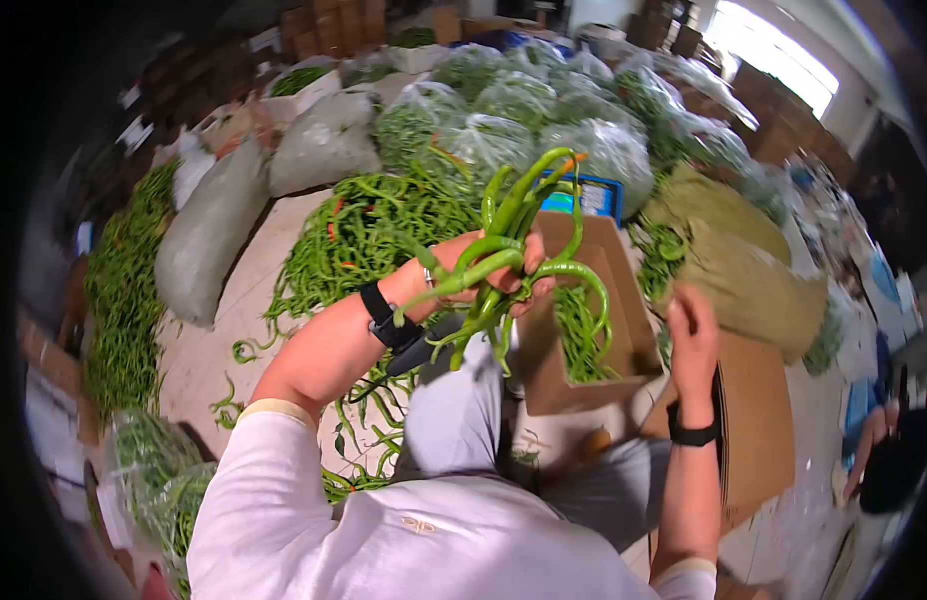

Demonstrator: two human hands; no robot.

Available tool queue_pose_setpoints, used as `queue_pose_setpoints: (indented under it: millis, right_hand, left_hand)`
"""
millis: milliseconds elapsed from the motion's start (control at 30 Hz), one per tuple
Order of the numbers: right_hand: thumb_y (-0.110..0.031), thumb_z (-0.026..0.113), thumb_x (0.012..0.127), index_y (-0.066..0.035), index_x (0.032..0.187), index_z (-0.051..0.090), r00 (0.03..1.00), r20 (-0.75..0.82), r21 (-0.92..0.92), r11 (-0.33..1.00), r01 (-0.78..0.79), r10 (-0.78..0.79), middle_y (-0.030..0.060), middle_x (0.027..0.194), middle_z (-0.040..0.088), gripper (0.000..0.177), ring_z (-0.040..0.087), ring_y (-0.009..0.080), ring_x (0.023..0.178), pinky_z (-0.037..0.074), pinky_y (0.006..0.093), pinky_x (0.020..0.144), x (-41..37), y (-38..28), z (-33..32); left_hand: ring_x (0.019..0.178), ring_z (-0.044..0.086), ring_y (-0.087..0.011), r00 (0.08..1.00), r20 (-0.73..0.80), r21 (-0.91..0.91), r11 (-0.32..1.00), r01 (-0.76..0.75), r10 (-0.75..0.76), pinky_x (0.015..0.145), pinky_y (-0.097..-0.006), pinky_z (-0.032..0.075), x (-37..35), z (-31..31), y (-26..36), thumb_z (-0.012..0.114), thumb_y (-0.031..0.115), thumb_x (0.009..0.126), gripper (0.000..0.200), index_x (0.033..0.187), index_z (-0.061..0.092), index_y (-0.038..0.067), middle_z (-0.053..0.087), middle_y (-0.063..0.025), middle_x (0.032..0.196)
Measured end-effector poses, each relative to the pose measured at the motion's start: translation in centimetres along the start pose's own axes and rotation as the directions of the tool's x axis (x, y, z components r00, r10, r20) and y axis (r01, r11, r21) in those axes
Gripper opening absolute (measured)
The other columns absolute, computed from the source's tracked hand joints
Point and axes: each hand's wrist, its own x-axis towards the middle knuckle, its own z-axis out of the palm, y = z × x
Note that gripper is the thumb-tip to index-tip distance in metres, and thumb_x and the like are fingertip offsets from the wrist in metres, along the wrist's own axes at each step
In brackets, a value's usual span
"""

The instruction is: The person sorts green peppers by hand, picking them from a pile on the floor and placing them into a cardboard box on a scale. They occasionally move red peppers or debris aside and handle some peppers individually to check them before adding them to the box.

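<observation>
My left hand (534, 252) is closed around a bunch of long green chili peppers (514, 205), held up in front of my chest. Their curved ends stick out above and below the fingers, and one has an orange tip. Just behind and below the bunch stands an open cardboard box (634, 290) with more green peppers (581, 340) in it. On the box's right side my right hand (694, 335) is raised, its fingers loosely bent and apart, with nothing visible in them.
A large heap of green peppers (374, 230) lies on the floor to the left. Filled plastic bags (514, 100) stand behind, grey sacks (219, 230) at left, an olive sack (754, 285) at right. A cardboard carton (754, 430) is beside my right arm. Another person's arm (869, 440) shows far right.
</observation>
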Motion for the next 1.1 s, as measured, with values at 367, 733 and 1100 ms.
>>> queue_pose_setpoints:
  millis: [367,733,1100]
  right_hand:
    - [-0.011,0.060,0.082,-0.004,0.108,0.062,0.949,0.265,0.344,0.936,0.074,-0.172,0.0045,0.095,0.060,0.027,0.056,0.0122,0.089,0.044,0.0237,0.078,-1.2,-7.3,-6.4]
    - [-0.017,0.062,0.082,-0.007,0.096,0.066,0.962,-0.132,-0.034,0.971,0.238,-0.240,0.0109,0.089,0.064,0.018,0.058,0.0264,0.085,0.043,0.0335,0.077,-2.3,-1.9,-3.2]
    - [-0.020,0.058,0.082,-0.019,0.101,0.066,0.978,-0.044,-0.318,0.931,0.178,-0.202,0.0043,0.088,0.066,0.020,0.058,0.0191,0.085,0.032,0.0408,0.092,-0.9,6.6,4.5]
  left_hand:
    - [0.086,0.060,-0.0174,0.912,0.107,0.510,0.809,0.291,-0.395,0.070,-0.0275,0.052,8.2,2.6,-5.5,0.072,0.006,0.066,0.031,0.093,0.059,0.002,0.061,-0.0081,0.088]
    - [0.071,0.054,-0.0100,0.924,0.030,0.985,0.170,0.038,-0.382,0.064,-0.0265,0.046,16.0,-0.3,-2.0,0.063,-0.002,0.059,0.043,0.101,0.061,0.005,0.062,-0.0012,0.076]
    - [0.106,0.055,-0.0296,0.965,-0.043,0.988,-0.155,0.002,-0.260,0.090,-0.0367,0.044,17.1,-7.4,-5.6,0.063,0.001,0.066,0.057,0.121,0.048,0.006,0.058,-0.0145,0.112]
